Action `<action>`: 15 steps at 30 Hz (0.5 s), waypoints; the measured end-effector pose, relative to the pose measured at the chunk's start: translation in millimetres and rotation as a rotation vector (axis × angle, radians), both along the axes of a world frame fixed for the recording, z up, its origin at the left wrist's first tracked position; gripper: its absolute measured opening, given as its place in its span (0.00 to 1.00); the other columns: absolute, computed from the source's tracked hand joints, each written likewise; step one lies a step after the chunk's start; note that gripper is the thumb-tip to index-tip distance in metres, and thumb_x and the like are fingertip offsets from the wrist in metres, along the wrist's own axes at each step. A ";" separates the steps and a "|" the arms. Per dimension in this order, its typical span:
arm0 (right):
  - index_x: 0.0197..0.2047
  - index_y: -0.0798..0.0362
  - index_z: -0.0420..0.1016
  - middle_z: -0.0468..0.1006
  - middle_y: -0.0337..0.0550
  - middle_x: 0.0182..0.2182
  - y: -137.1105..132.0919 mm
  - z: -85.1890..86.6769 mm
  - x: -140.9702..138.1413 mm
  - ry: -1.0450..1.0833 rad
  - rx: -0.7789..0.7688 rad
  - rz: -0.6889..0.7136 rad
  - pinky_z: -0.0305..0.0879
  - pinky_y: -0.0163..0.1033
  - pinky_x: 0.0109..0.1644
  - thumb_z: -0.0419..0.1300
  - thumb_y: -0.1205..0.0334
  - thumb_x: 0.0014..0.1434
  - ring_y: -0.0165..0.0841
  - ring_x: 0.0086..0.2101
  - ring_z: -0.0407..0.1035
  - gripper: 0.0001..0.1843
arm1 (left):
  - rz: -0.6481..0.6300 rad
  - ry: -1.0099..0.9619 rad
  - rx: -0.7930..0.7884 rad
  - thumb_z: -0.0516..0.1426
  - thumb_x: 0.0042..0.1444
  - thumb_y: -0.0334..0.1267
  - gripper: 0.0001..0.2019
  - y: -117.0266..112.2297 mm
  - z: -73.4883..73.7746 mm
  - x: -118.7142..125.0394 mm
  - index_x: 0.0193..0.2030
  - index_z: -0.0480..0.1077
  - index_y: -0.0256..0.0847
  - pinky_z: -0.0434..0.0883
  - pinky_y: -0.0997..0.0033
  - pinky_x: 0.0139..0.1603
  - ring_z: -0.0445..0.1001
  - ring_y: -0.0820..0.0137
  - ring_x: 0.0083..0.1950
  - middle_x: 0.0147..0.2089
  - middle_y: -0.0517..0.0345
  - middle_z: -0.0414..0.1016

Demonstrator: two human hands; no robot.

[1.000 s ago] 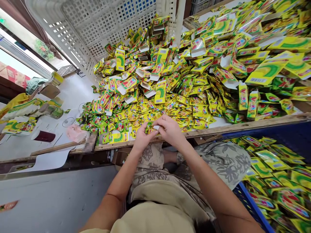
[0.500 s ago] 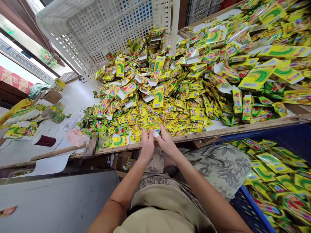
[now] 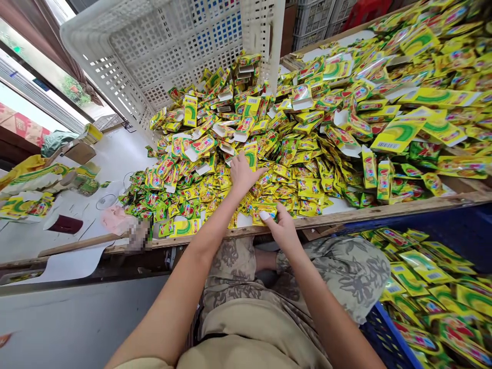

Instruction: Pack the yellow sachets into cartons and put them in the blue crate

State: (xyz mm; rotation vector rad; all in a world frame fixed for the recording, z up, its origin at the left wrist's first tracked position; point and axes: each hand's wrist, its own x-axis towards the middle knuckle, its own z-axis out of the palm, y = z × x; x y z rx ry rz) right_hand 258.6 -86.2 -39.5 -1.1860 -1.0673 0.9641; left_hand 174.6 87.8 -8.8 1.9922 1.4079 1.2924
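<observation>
My left hand (image 3: 244, 174) reaches into the pile, its thumb spread wide and its fingertips at a small yellow carton (image 3: 251, 154) with a green curved band. The hand looks open, and its fingertips are partly hidden. Near the table's front edge, my right hand (image 3: 284, 230) is closed on a small yellow box (image 3: 264, 211), with a white covering on the thumb. Around both hands lie many small yellow sachets (image 3: 307, 187). Green sachets (image 3: 154, 197) lie to the left, and open-ended cartons (image 3: 202, 147) lie on top.
A white plastic crate (image 3: 154, 56) lies tipped behind the pile. A wooden rim (image 3: 326, 218) runs along the table's front. At lower right stands a blue crate (image 3: 392, 333) of filled cartons. A dark red cup (image 3: 64, 224) and pink cloth (image 3: 115, 219) are at left.
My hands were together at the table edge around a yellow box. My left hand has let go and moved forward to a carton on the pile; my right hand keeps the box, slightly further right.
</observation>
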 end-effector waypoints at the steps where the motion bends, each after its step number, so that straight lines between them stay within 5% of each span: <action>1: 0.42 0.50 0.66 0.74 0.45 0.39 -1.9 -0.5 1.8 -0.008 0.002 -0.009 0.66 0.44 0.47 0.58 0.53 0.55 0.38 0.41 0.69 0.13 | 0.000 0.034 -0.021 0.66 0.44 0.47 0.30 9.5 0.8 3.6 0.50 0.62 0.35 0.56 0.45 0.60 0.59 0.47 0.62 0.53 0.35 0.63; 5: 0.46 0.50 0.65 0.73 0.45 0.41 -9.3 1.1 18.9 -0.021 -0.018 -0.126 0.65 0.44 0.49 0.58 0.53 0.56 0.37 0.42 0.68 0.16 | -0.050 0.048 -0.036 0.60 0.53 0.42 0.18 5.4 16.5 -12.6 0.47 0.65 0.37 0.62 0.50 0.59 0.66 0.54 0.56 0.49 0.41 0.68; 9: 0.45 0.52 0.65 0.72 0.43 0.40 -7.7 11.4 33.2 0.013 -0.004 -0.312 0.65 0.42 0.47 0.57 0.53 0.57 0.34 0.40 0.67 0.16 | -0.156 -0.182 -0.138 0.57 0.57 0.41 0.21 -53.0 22.4 -49.1 0.56 0.60 0.42 0.71 0.62 0.48 0.72 0.65 0.46 0.47 0.50 0.71; 15: 0.47 0.52 0.65 0.70 0.42 0.40 17.2 36.6 23.4 -0.217 0.172 -0.388 0.64 0.39 0.44 0.58 0.53 0.57 0.33 0.38 0.67 0.18 | -0.303 -0.424 -0.472 0.60 0.52 0.40 0.22 -128.5 -31.6 -66.8 0.52 0.63 0.39 0.71 0.64 0.50 0.73 0.66 0.47 0.47 0.49 0.72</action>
